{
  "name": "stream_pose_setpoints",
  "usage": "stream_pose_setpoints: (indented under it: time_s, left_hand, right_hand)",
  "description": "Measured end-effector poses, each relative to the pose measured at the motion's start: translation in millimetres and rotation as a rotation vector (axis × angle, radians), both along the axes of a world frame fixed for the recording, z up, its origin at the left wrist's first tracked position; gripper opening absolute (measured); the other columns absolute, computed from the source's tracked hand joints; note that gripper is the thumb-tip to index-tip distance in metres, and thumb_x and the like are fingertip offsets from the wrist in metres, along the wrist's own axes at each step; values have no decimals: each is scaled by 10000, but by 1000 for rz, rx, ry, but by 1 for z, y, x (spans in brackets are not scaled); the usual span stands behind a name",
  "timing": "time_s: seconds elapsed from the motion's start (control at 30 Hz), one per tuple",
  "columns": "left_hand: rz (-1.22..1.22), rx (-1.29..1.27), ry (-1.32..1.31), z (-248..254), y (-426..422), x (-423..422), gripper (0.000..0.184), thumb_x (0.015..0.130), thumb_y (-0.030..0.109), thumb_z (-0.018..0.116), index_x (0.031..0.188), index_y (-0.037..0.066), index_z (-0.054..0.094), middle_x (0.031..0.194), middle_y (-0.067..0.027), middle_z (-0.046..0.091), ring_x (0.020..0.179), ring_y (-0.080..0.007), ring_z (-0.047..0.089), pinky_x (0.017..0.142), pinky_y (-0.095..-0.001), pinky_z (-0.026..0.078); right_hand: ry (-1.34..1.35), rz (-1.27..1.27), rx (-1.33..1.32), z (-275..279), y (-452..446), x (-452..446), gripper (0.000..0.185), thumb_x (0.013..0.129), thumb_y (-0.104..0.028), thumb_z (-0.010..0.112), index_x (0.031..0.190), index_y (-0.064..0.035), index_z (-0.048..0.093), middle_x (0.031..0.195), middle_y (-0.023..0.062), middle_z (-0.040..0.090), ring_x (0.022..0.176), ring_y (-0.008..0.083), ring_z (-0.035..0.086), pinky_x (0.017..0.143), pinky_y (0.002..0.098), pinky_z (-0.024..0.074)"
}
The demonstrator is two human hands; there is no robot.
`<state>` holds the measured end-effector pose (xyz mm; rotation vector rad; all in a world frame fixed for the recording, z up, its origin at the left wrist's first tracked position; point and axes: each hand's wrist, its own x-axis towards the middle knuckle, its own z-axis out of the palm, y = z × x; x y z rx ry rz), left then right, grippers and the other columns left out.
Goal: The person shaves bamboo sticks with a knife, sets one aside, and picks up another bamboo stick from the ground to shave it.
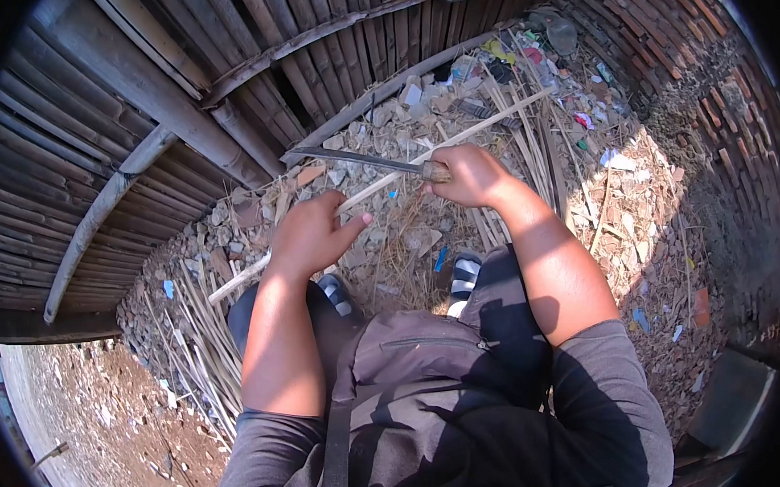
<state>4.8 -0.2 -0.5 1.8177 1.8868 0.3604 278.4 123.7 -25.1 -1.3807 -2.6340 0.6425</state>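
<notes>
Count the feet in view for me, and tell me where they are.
2. The left foot is just inside the left knee, the right foot just inside the right knee. The legs partly hide both.
</notes>
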Motion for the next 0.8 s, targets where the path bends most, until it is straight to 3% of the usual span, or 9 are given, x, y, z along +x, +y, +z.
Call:
stream_pose_setpoints:
  time_s: [0.17,0.8]
  left_hand:
    - [-16,22,-11,-6,0,-1,622,886,603,742,1140,35,730,803,-157,709,808,-360,726,734,-467,543]
    - [-60,-27,25,-12,1,-1,632,895,622,723,1179,57,717,830,-178,724,853,-387,732,769,-489,551]
  right_hand:
    - [-34,8,10,-1,0,-2,398,827,-336,828,1084,-49,728,1045,194,746,1025,393,716,920,476,568]
    - [-125,64,-21,-1,-2,-11,439,811,-373,830,1091,-52,725,1042,205,743,1021,410,708,904,494,563]
